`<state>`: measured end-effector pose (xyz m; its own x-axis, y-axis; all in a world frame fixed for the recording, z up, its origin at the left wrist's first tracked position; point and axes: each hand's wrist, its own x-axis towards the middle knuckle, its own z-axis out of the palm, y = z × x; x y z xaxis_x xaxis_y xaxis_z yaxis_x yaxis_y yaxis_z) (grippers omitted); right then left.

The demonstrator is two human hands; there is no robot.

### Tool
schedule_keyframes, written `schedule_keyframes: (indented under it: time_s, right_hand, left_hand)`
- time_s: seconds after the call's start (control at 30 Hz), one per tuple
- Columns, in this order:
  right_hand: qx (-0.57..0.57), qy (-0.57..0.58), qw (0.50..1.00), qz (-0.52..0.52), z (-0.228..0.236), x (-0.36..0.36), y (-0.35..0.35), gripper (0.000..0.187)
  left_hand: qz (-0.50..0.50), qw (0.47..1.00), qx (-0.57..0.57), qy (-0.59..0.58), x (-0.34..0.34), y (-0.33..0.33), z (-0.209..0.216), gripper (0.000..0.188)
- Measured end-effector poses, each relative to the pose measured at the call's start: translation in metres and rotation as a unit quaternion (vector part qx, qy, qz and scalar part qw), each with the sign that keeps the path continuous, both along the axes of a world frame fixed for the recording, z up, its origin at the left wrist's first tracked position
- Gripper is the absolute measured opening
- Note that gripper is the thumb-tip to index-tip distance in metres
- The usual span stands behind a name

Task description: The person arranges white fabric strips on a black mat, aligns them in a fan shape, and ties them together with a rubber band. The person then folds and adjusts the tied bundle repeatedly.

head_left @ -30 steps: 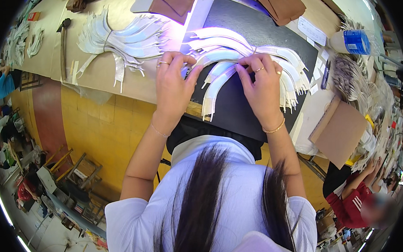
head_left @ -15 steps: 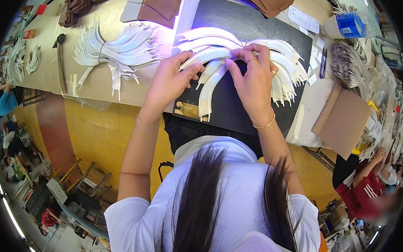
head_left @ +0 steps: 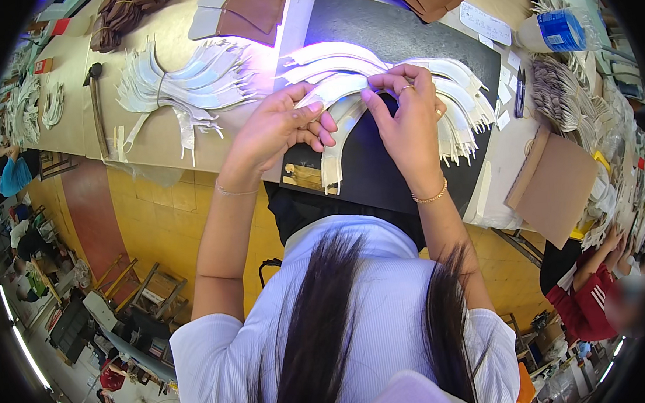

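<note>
My left hand (head_left: 285, 126) pinches the left end of a white curved strip (head_left: 339, 88) between thumb and forefinger, its other fingers loosely bent. On the same strip, near its middle, the thumb and fingers of my right hand (head_left: 408, 119) close together. Beneath lies a black board (head_left: 378, 24). More white curved strips (head_left: 339, 51) fan out to the left beyond my hands, and a layered pile of strips (head_left: 455, 97) spreads to the right with frayed ends. One strip (head_left: 332, 160) curves down toward me between my hands.
A tied bundle of white strips (head_left: 182, 81) lies to the left, beside a hammer (head_left: 97, 108). Brown panels (head_left: 252, 10) sit at the back. On the right are a blue-labelled plastic container (head_left: 552, 32), a pen (head_left: 520, 93) and cardboard (head_left: 557, 180). A person in red (head_left: 583, 300) is at lower right.
My left hand has turned slightly and its lower fingers have spread, now covering a strip end that showed before. My right hand keeps its pinch. The whole view has shifted a little.
</note>
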<state>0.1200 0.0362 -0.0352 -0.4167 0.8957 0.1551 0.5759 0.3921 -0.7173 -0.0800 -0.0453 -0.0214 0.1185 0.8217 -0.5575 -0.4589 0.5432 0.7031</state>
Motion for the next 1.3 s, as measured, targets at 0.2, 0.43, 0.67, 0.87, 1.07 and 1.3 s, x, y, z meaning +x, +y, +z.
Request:
schedule_keyframes:
  time_s: [0.2, 0.43, 0.67, 0.87, 1.07, 1.3]
  right_hand:
    - [-0.044, -0.015, 0.999, 0.005, 0.004, -0.002, 0.007, 0.020]
    - [-0.044, -0.059, 0.997, 0.011, 0.011, -0.003, 0.013, 0.024]
    - [0.050, -0.096, 0.993, 0.049, 0.025, -0.009, 0.003, 0.017]
    - [0.008, -0.171, 0.985, 0.022, 0.033, -0.019, -0.008, 0.016]
    - [-0.018, -0.112, 0.990, 0.080, 0.034, -0.010, -0.017, 0.012]
    - [-0.096, 0.005, 0.994, 0.052, 0.023, -0.012, -0.009, 0.013]
  left_hand:
    - [-0.006, 0.999, 0.008, -0.035, -0.002, -0.002, -0.006, 0.035]
    - [-0.022, 1.000, 0.003, 0.012, 0.000, -0.003, -0.005, 0.035]
    - [-0.037, 0.996, 0.007, 0.079, 0.005, -0.004, -0.007, 0.035]
    - [-0.080, 0.990, 0.045, 0.107, 0.008, -0.003, -0.012, 0.033]
    - [-0.079, 0.990, 0.093, 0.075, 0.005, -0.005, -0.016, 0.036]
    - [-0.105, 0.978, 0.019, 0.181, 0.008, 0.026, 0.006, 0.040]
